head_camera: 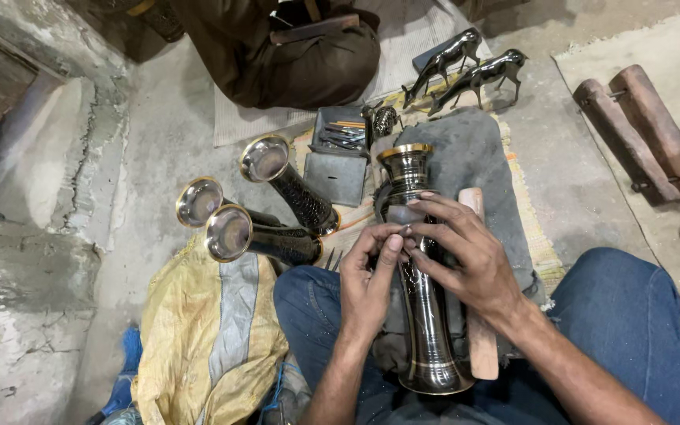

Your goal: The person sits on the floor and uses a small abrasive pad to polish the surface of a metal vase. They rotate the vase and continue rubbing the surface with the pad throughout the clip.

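A tall dark metal vase [421, 307] with a gold-rimmed mouth lies across my lap, its base toward me. My left hand [367, 275] pinches a thin tool at the vase's neck, fingertips pressed to the metal. My right hand [462, 252] rests over the vase's upper body from the right, fingers spread and touching it. Under the vase lies a wooden handle [482, 346] on a dark grey cloth [474, 157].
Three similar vases [289, 185] lie to the left by a yellow and grey bag [206, 338]. An open metal tool box [338, 145] and two dark metal deer figures [470, 71] sit ahead. Another person [293, 47] sits beyond. Wooden rollers [639, 130] lie at right.
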`<state>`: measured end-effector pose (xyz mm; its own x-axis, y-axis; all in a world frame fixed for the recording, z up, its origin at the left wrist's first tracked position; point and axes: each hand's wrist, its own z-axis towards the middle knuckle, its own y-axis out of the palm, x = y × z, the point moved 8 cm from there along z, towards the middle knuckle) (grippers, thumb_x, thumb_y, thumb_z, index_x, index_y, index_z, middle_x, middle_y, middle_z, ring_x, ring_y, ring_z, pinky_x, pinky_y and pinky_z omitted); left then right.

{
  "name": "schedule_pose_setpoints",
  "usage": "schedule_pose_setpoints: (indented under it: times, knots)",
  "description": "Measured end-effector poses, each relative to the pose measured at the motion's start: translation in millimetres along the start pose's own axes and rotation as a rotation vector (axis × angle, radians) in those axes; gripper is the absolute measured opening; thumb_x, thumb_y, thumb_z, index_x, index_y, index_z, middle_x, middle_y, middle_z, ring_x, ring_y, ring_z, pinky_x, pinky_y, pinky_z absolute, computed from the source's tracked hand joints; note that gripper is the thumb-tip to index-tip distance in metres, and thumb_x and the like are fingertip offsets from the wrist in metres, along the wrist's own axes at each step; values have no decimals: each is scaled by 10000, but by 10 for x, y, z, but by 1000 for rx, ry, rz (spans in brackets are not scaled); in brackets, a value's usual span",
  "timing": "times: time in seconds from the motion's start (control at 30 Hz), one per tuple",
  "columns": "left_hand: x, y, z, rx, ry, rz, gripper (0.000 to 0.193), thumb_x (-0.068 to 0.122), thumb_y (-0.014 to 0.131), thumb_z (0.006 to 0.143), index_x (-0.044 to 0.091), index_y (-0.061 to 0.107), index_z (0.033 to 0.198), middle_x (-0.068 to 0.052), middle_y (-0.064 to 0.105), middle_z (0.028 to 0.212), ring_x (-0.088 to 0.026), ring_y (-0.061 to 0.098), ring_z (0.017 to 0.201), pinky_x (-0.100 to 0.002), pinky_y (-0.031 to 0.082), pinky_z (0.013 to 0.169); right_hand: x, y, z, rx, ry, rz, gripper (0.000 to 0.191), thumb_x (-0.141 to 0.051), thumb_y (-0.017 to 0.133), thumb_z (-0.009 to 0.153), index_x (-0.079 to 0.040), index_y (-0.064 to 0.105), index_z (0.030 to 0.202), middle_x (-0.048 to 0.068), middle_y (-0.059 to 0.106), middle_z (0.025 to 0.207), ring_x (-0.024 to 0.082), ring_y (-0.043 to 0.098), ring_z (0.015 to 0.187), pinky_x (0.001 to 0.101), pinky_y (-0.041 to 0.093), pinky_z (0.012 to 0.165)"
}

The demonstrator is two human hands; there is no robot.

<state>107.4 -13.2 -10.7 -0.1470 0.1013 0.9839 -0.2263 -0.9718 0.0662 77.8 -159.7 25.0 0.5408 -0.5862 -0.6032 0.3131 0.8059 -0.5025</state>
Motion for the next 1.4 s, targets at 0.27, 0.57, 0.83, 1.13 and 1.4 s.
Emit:
schedule_pose_setpoints:
  times: [0.27,0.57,0.83,1.13,1.4]
  knots:
    - [-132,-15,-11,17,-30,-33,268,221,651,1036,-10,698,1164,-40,738,1014,-92,682,933,-256,556,847,30,-72,21,73,171,189,371,-90,745,882,-21,673,1240,113,689,1331,308,589,1382,457,476,1171]
    - [-135,3,8,6,-46,-52,267,212,654,1038,-17,696,1168,-33,730,1000,-94,665,922,-260,552,855,147,40,13,98,237,346,188,-126,748,917,-54,746,1090,90,759,1172,288,599,1377,450,494,1145]
    - [-78,21,24,5,-57,8,295,253,650,1030,-1,705,1169,-41,739,978,-100,680,910,-268,570,842,254,78,-30,84,284,383,174,-150,744,917,-68,759,1070,77,771,1138,279,600,1378,456,504,1143]
    - [-23,38,23,13,-58,78,303,281,647,1024,16,718,1153,-47,753,955,-107,692,909,-278,579,839,289,83,-36,91,288,391,169,-149,747,911,-62,758,1056,77,770,1135,279,600,1377,463,509,1137]
    - [20,46,23,30,-71,85,289,259,659,1011,13,728,1148,-51,766,952,-109,698,896,-273,580,825,294,81,-37,91,296,424,175,-143,740,919,-57,758,1070,82,768,1144,277,590,1387,452,510,1135]
